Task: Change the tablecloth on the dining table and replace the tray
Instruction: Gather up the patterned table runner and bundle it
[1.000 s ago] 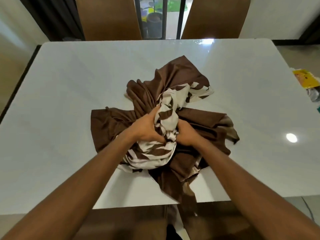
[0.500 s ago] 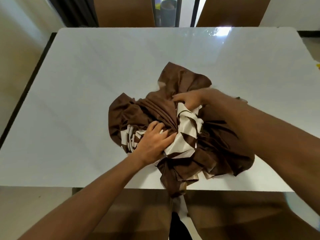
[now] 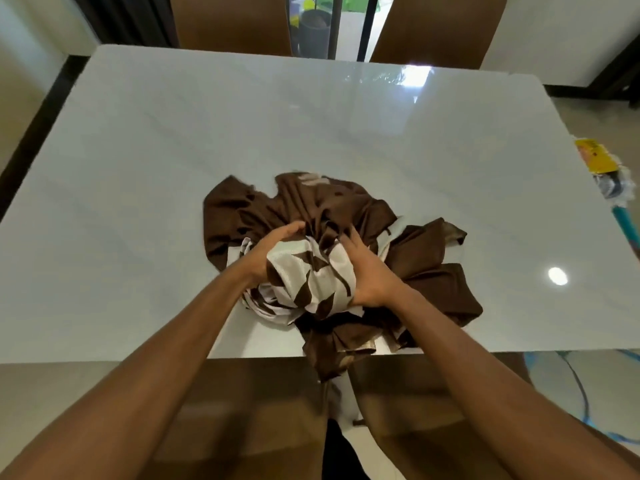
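A brown tablecloth with a cream, brown-patterned part lies bunched in a heap on the glossy white dining table, near its front edge. One brown corner hangs over that edge. My left hand grips the heap from the left and my right hand presses in from the right, squeezing the cream part between them. No tray is in view.
Two brown chair backs stand at the far side of the table, with a window or door between them. A yellow packet and other small items lie beyond the table's right edge. Brown chair seats sit below the front edge.
My right hand has come back from the far side of the heap to its right flank. The cloth is gathered tighter, with the cream part now on top between both hands.
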`<move>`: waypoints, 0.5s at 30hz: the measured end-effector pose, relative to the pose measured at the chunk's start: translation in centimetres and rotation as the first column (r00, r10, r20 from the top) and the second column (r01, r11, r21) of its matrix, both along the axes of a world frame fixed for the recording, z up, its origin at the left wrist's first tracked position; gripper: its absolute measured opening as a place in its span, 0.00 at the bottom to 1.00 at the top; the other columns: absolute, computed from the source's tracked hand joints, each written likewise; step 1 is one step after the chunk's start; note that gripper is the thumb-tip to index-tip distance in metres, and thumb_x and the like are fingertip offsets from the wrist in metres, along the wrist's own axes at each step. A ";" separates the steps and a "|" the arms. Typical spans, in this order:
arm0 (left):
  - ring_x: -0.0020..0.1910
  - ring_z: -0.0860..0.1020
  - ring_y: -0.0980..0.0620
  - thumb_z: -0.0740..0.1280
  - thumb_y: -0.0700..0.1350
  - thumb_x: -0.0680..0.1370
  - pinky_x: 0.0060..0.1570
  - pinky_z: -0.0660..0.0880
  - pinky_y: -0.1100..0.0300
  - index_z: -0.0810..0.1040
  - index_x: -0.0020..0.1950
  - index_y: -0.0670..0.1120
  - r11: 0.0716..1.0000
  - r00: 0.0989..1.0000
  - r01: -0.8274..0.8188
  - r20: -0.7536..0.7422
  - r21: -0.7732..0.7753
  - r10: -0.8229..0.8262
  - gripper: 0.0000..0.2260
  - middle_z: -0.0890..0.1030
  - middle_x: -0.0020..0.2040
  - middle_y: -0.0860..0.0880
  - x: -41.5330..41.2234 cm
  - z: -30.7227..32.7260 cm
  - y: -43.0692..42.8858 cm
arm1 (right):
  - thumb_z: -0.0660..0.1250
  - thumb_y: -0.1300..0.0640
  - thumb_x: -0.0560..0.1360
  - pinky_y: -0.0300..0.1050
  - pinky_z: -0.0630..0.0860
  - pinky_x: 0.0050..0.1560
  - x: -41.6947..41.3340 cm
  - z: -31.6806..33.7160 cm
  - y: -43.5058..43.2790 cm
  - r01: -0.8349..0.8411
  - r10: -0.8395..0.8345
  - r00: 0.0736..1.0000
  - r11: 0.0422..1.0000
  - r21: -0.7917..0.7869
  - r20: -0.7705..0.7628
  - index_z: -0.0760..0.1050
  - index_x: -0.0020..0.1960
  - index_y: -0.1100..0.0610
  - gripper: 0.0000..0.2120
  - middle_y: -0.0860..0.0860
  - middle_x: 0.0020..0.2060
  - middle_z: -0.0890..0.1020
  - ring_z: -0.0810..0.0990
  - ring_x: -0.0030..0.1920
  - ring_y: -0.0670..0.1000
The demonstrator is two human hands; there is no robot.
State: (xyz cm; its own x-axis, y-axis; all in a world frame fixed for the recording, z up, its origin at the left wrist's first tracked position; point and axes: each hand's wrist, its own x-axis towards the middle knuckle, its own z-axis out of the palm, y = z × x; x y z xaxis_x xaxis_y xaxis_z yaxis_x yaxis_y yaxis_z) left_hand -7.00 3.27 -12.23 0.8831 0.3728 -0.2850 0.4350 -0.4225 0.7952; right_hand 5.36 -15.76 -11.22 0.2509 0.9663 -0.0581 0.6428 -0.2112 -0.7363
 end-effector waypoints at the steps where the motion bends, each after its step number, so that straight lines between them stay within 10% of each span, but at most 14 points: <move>1: 0.63 0.74 0.55 0.63 0.41 0.83 0.54 0.73 0.74 0.70 0.72 0.44 0.994 0.999 0.041 0.028 -0.101 -0.038 0.17 0.75 0.63 0.54 -0.5 -0.2 0.4 | 0.81 0.39 0.65 0.38 0.53 0.76 -0.3 -0.2 0.0 -0.009 0.005 0.998 0.998 0.067 0.065 0.48 0.81 0.43 0.57 0.53 0.82 0.50 0.48 0.81 0.46; 6: 0.42 0.75 0.62 0.64 0.34 0.81 0.42 0.72 0.77 0.74 0.46 0.53 0.970 0.997 0.060 -0.038 -0.237 -0.071 0.13 0.78 0.41 0.55 -2.0 1.4 0.1 | 0.77 0.40 0.68 0.47 0.69 0.70 -1.2 -0.1 1.5 -0.069 0.070 0.997 0.997 -0.042 0.035 0.56 0.80 0.48 0.49 0.51 0.70 0.73 0.74 0.69 0.52; 11: 0.51 0.79 0.66 0.69 0.39 0.77 0.54 0.74 0.70 0.78 0.57 0.51 0.976 0.963 -0.102 0.228 -0.193 0.146 0.11 0.81 0.51 0.59 -5.5 1.1 -0.5 | 0.67 0.36 0.63 0.40 0.66 0.48 -1.0 0.8 2.9 0.012 0.010 0.992 0.985 -0.174 0.123 0.70 0.54 0.49 0.25 0.36 0.43 0.75 0.77 0.48 0.47; 15: 0.60 0.76 0.62 0.75 0.46 0.73 0.59 0.70 0.69 0.77 0.64 0.55 0.974 0.933 -0.226 0.293 0.021 0.210 0.21 0.78 0.61 0.58 -9.2 1.5 0.5 | 0.69 0.42 0.64 0.49 0.74 0.49 -2.7 1.5 2.5 0.033 0.007 0.980 0.980 -0.196 0.201 0.72 0.49 0.48 0.18 0.44 0.44 0.81 0.82 0.50 0.55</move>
